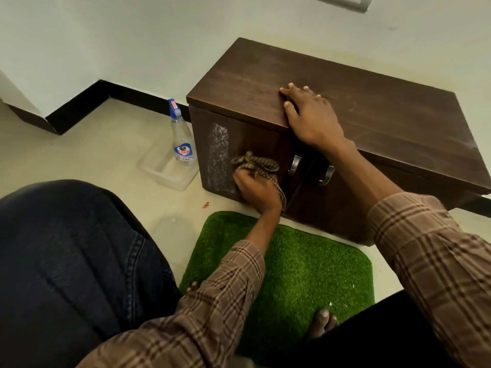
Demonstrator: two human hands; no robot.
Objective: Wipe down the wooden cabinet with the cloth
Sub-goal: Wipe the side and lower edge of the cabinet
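A low dark wooden cabinet [372, 107] stands on the floor against the wall, both doors closed, with two metal handles [295, 164]. My left hand [256, 188] grips a bunched brown patterned cloth [259, 166] and presses it on the left door. Left of the cloth, a whitish foamy streak [219, 158] covers the door's left part. My right hand [310, 116] lies flat, fingers spread, on the cabinet's top near its front edge.
A clear spray bottle [182, 136] with a blue nozzle stands in a clear plastic tray [164, 172] left of the cabinet. A green turf mat [300, 269] lies before it, my toes on its near edge. My knee in blue jeans [66, 256] fills the lower left.
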